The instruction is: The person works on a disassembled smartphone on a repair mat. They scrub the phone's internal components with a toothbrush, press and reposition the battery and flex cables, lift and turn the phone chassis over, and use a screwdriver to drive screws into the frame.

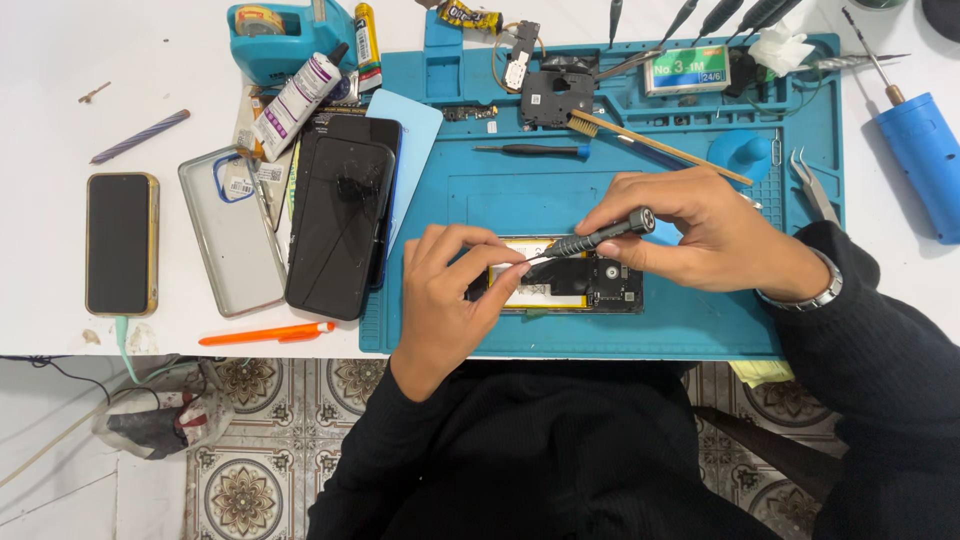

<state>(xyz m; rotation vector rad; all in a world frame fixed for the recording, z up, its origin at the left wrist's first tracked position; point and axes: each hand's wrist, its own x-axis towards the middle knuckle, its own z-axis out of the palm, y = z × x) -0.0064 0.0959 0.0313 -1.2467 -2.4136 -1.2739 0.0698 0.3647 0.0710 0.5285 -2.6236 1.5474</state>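
Observation:
An opened phone (590, 285) with its back off lies on the blue work mat (680, 320), showing a pale battery and dark circuit board. My right hand (690, 230) grips a grey precision screwdriver (598, 238) slanted down to the left, its thin tip over the phone's upper left part. My left hand (445, 295) rests on the phone's left end, fingertips pinched close to the screwdriver tip; whether it holds something tiny I cannot tell.
Left of the mat lie a black screen panel (335, 225), a clear phone case (232, 230), a gold-edged phone (120, 243) and an orange pen (265, 335). A brush (655, 145), small screwdriver (530, 150), tweezers (815, 185), glue tube (290, 105) and blue tool (925, 160) lie around.

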